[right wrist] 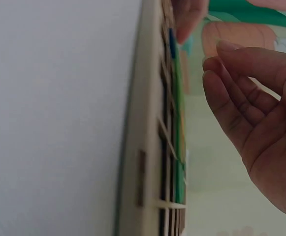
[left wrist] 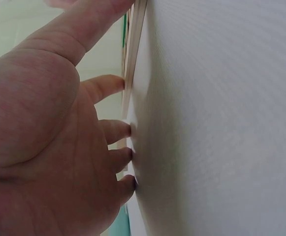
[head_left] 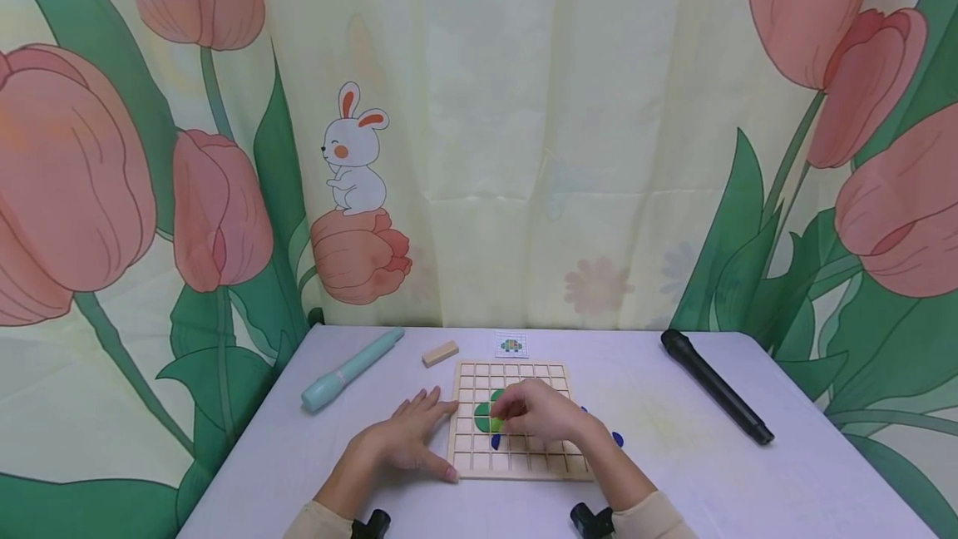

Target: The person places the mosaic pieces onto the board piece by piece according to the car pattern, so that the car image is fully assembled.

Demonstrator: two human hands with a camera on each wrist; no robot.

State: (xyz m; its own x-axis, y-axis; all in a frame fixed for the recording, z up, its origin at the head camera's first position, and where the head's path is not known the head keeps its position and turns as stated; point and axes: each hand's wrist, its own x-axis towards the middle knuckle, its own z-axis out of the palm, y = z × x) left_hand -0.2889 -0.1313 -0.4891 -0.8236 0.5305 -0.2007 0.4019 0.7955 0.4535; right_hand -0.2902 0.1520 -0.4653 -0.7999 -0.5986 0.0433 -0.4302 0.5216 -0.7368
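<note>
A wooden grid board (head_left: 476,462) lies flat on the table. Green pieces (head_left: 482,417), a lime piece (head_left: 496,425) and a dark blue piece (head_left: 496,442) sit in its left part. My left hand (head_left: 404,437) rests at the board's left edge, fingers spread, with thumb and index finger touching the frame. Above the coloured pieces is my right hand (head_left: 540,410). In the right wrist view the right hand (right wrist: 261,98) has bent fingers, thumb tip close to the fingertips, and no piece shows between them. The hand hides the board's middle in the head view.
Dark blue pieces (head_left: 617,439) lie by the board's right side. Behind the board are a small picture card (head_left: 511,345) and a wooden block (head_left: 440,353). A pale teal rod-shaped object (head_left: 353,368) lies left, a black microphone-like object (head_left: 716,387) right.
</note>
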